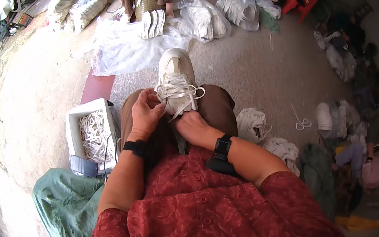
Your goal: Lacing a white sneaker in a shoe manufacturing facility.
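A cream-white sneaker sits above my lap between my knees, toe pointing away from me. Its white shoelace crosses the tongue in loose loops, and one loop sticks out to the right. At the shoe's left side, my left hand pinches thumb and forefinger together at the lace edge. My right hand is closed at the heel end of the sneaker, its fingertips hidden by the shoe. Left of my knee stands a white box holding a heap of white laces.
A phone-like device leans on the box, beside a green sack. White shoes lie right of my knee. Ahead, clear plastic sheeting and bagged shoes lie on the floor. Other people sit ahead and at right.
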Available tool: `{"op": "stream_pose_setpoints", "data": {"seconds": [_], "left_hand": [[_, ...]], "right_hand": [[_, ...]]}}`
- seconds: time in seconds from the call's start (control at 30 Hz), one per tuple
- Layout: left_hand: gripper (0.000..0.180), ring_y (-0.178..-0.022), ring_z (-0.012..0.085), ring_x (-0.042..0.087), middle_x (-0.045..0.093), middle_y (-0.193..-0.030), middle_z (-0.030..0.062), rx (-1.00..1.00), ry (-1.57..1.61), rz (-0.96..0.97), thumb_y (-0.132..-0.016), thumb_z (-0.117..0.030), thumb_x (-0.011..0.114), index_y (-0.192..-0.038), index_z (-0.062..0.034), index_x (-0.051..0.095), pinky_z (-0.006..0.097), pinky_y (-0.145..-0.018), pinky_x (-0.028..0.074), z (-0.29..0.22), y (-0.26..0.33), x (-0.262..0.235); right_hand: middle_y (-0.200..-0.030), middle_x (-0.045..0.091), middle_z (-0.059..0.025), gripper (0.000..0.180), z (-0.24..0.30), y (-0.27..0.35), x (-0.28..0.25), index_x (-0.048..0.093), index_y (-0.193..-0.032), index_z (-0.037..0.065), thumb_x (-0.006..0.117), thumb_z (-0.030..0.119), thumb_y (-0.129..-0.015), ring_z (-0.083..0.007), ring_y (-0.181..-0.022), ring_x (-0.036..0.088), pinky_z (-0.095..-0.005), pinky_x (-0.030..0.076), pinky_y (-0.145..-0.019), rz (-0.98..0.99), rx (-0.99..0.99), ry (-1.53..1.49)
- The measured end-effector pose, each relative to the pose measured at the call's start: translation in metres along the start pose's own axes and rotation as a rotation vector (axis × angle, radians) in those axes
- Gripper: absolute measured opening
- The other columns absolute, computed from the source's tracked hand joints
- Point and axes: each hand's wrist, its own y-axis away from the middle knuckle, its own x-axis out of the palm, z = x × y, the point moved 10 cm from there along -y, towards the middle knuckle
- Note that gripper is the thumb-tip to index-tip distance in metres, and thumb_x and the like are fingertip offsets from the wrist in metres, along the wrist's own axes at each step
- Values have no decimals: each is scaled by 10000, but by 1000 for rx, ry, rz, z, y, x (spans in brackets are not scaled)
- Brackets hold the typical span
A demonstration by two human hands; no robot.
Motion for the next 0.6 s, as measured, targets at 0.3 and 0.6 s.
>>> {"op": "stream_pose_setpoints", "data": {"seconds": [0.3, 0.6], "left_hand": [[237, -819, 142, 593, 589, -930, 48, -193, 905, -204, -837, -96, 589, -1054, -27, 524, 244, -672, 498, 30, 4, -28], [63, -660, 72, 541, 591, -724, 22, 34, 520, 102, -851, -68, 566, -862, -9, 585, 219, -622, 458, -5, 3, 12]], "right_hand": [[-797, 623, -63, 162, -98, 30, -58, 618, -900, 1, 622, 31, -741, -123, -731, 579, -292, 485, -661, -448, 424, -1170], [-656, 479, -108, 164, -43, 32, -128, 501, -798, -13, 630, 80, -759, -217, -608, 474, -334, 393, -577, -442, 181, -605]]}}
